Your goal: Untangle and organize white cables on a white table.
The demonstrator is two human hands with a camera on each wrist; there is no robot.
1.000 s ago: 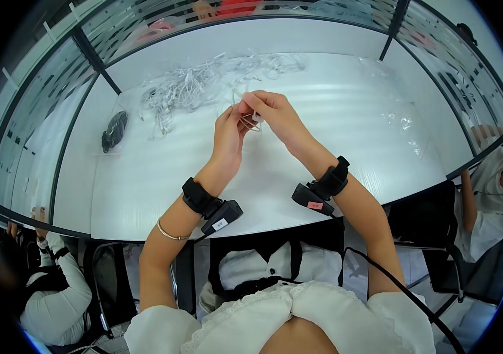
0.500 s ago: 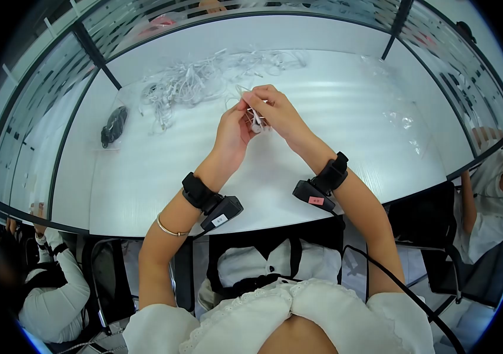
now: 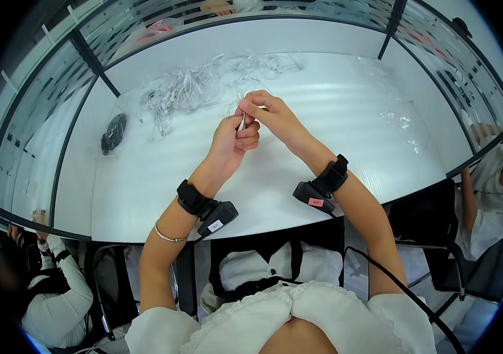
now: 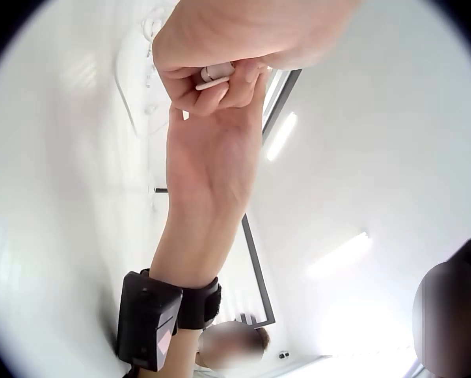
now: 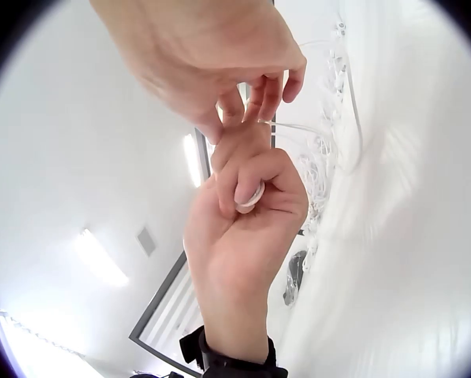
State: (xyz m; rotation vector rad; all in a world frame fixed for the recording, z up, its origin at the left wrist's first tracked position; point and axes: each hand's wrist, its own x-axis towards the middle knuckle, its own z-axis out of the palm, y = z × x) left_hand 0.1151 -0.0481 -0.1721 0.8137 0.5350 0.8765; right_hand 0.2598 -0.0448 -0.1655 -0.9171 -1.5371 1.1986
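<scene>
Above the middle of the table the left hand [image 3: 232, 141] has its fingers curled round a white earphone-like piece [image 3: 242, 125]. That white piece [image 5: 253, 194] pokes out between the curled left fingers in the right wrist view, and the left wrist view shows part of the piece [image 4: 217, 72] too. Close against the left hand, the right hand [image 3: 278, 120] pinches a thin white cable between thumb and fingers. The cable [image 5: 298, 127] loops away past the fingertips. What lies inside the left palm is hidden.
A tangled heap of white cables [image 3: 188, 87] lies at the back left of the table [image 3: 334, 177]. A black bundle [image 3: 114, 133] in clear plastic is at the left. Thin clear plastic [image 3: 402, 121] lies at the right. Partitions surround the back and sides.
The left fingers have curled round the white piece, which earlier hung in looser view between the hands with its cable loops. The right hand has stayed close beside, still pinching.
</scene>
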